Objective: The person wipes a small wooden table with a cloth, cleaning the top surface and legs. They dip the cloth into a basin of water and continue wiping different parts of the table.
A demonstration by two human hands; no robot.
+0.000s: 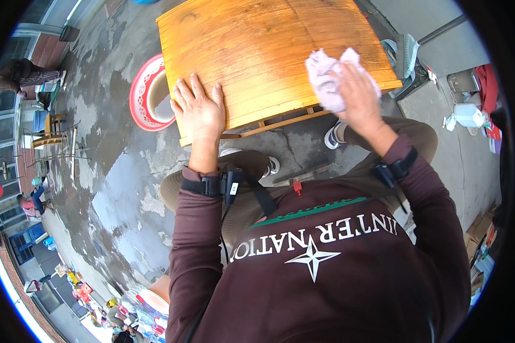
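A low wooden table (257, 55) with a slatted, yellowish-brown top stands before me. My left hand (201, 109) lies flat near its left front corner, fingers spread, holding nothing. Toward the right front edge, my right hand (358, 96) presses on a pale pink cloth (322, 79) that lies bunched on the tabletop; its fingers rest over the cloth and look slightly blurred. Beside the table's left edge, partly hidden by it, a red and white basin (140, 92) holds cloudy water.
My knees and shoes are close below the front edge. Wet concrete (120, 201) spreads at left, with a wooden chair (53, 130) and other people farther off. At right are a translucent plastic jug (468, 115) and a grey-green container (405, 55) by the table.
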